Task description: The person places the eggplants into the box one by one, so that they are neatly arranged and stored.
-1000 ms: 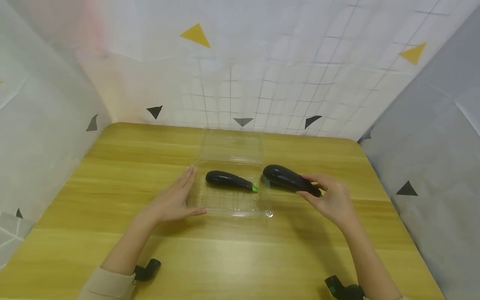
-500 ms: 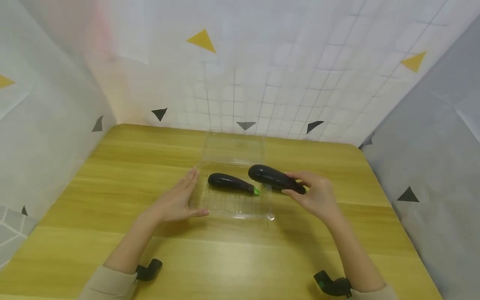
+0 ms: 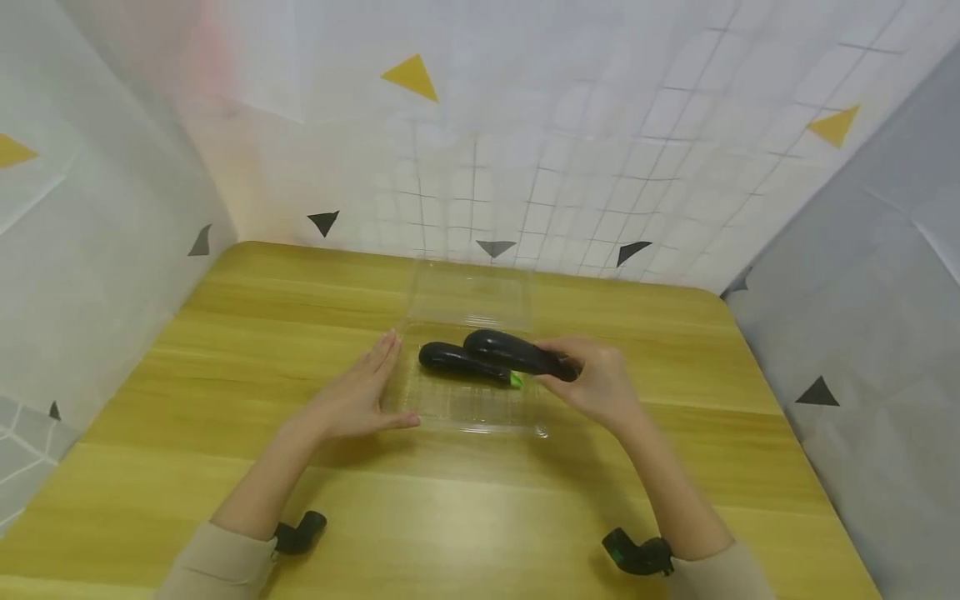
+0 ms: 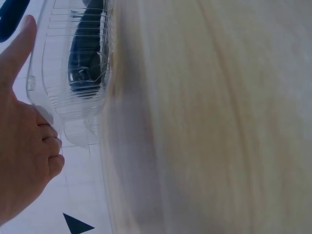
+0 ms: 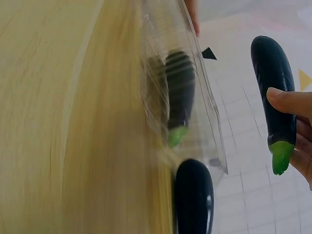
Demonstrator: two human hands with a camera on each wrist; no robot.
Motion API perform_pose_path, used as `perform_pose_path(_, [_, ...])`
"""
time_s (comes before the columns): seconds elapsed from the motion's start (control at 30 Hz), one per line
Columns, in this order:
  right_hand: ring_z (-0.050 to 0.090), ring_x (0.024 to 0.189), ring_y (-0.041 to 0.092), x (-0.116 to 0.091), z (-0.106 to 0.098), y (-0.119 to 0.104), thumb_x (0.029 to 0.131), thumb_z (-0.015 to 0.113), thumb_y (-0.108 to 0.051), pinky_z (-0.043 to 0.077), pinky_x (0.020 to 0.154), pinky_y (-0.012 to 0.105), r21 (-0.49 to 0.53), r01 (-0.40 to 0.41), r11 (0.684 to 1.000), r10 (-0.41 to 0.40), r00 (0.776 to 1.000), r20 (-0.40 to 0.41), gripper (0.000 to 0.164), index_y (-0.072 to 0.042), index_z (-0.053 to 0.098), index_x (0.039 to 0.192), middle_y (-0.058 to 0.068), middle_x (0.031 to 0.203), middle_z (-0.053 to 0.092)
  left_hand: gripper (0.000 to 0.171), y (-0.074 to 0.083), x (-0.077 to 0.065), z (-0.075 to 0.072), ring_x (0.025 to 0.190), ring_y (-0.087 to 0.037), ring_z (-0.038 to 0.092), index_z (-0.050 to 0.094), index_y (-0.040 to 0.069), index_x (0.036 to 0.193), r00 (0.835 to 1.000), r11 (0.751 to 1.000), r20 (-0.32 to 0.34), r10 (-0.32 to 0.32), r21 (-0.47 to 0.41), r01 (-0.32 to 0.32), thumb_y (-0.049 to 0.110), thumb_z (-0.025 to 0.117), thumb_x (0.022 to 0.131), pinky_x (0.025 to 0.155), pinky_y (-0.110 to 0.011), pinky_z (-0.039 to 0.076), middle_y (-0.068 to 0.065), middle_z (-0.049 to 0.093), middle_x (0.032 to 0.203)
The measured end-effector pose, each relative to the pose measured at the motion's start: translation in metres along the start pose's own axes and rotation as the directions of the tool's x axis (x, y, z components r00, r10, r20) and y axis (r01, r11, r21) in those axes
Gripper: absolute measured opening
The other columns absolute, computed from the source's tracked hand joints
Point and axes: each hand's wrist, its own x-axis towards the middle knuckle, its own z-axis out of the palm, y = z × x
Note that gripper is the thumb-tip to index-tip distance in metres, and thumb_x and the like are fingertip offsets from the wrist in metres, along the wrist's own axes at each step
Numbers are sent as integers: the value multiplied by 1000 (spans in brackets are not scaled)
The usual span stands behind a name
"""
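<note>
Thumb and fingers of my right hand pinch a dark eggplant near its stem end, over a clear plastic clamshell container. Its green stem shows below the thumb in the right wrist view. A second eggplant lies inside the container, green stem toward the right; the held one overlaps it in the head view. At the container's left side, my left hand rests with straight fingers and thumb spread along the edge. The container's transparent lid stands open at the back.
The wooden table ends at a white back wall with grid lines and triangles. Down in the right wrist view, a glossy dark rounded shape like an eggplant's end shows beside the container, cut off by the frame.
My right hand has carried its eggplant leftward, from right of the container to over it and the eggplant inside. The left hand stays at the container's left edge.
</note>
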Motion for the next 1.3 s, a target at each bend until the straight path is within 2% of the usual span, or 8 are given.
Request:
perform_pose_path(0.2, [69, 86, 21, 7, 12, -7, 68, 88, -10, 58, 67, 32, 19, -1, 1000, 0, 999, 44, 40, -8, 74, 105, 6, 100, 73, 119, -1, 2, 0, 146, -29, -2, -1, 1, 153, 1000, 1000, 1, 11, -1, -11, 71, 60, 79, 116, -47, 13, -14, -8, 160])
perform_pose_path(0.37, [68, 85, 19, 10, 22, -11, 69, 87, -12, 57, 70, 31, 48, 9, 999, -12, 997, 72, 40, -9, 74, 107, 4, 101, 72, 118, -1, 0, 0, 146, -29, -2, 0, 1, 153, 1000, 1000, 1, 4, -9, -4, 67, 63, 79, 116, -48, 14, -14, -8, 160])
perform_pose_path(0.57, [67, 85, 18, 11, 38, -14, 70, 87, -13, 57, 70, 29, 82, 16, 996, -25, 994, 105, 41, -11, 73, 109, 1, 100, 72, 120, -1, -3, 0, 146, -30, 0, -1, 1, 153, 1000, 1000, 12, -3, -6, 3, 74, 58, 78, 115, -48, 16, -15, -7, 160])
perform_pose_path(0.87, [68, 85, 22, 17, 55, -18, 69, 87, -8, 57, 71, 29, 85, 34, 996, -43, 992, 116, 41, -8, 74, 107, 5, 102, 72, 124, -2, 0, 1, 146, -29, -1, 1, 1, 153, 1000, 1000, -5, 9, 11, -9, 84, 48, 74, 116, -46, 16, -14, -7, 160])
perform_pose_path(1.1, [69, 92, 23, 16, 68, -17, 72, 85, -12, 57, 76, 34, 62, -18, 998, 5, 981, 196, 40, -10, 73, 110, 6, 107, 71, 123, -1, -1, 0, 146, -29, -1, 1, 1, 154, 1000, 1000, -5, 7, 11, -7, 84, 47, 74, 115, -47, 17, -14, -7, 160])
perform_pose_path(1.3, [66, 100, 25, 13, 78, -16, 73, 85, -13, 55, 82, 38, 32, -98, 995, 85, 958, 274, 40, -12, 73, 112, 7, 111, 70, 124, 0, -1, 0, 146, -28, -2, 0, 2, 154, 1000, 1000, 0, 6, 14, -6, 84, 47, 74, 116, -46, 15, -15, -7, 160])
